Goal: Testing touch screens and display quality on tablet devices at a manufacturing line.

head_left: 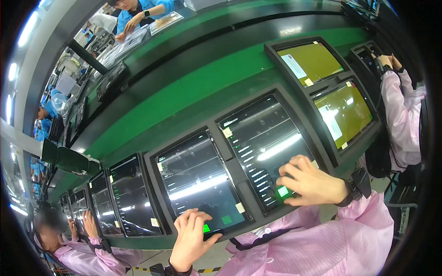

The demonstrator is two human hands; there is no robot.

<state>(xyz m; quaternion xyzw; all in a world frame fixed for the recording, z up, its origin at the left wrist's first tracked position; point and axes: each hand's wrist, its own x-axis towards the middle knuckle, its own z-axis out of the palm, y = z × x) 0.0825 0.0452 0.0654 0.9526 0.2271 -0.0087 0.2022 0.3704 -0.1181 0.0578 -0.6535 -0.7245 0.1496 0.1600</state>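
Two tablets lie side by side in a black two-slot tray, their dark screens showing rows of small white text. My left hand (193, 234) is over the lower edge of the left tablet (195, 177), beside a bright green square. Its thumb stands apart from the bent fingers. Above the lower part of the right tablet (264, 142) my right hand (313, 181) is curved, fingers apart, close to another bright green square. Whether the fingertips touch the glass I cannot tell. No object shows in either hand. Small pale stickers mark the tablets' edges.
To the right stands another tray (321, 87) with two yellow-screened tablets. More dark-screened tablets (133, 198) line the bench to the left. A dark cylindrical object (69, 158) juts in there. Co-workers in pink sit on both sides; a person in blue works across the green bench (184, 94).
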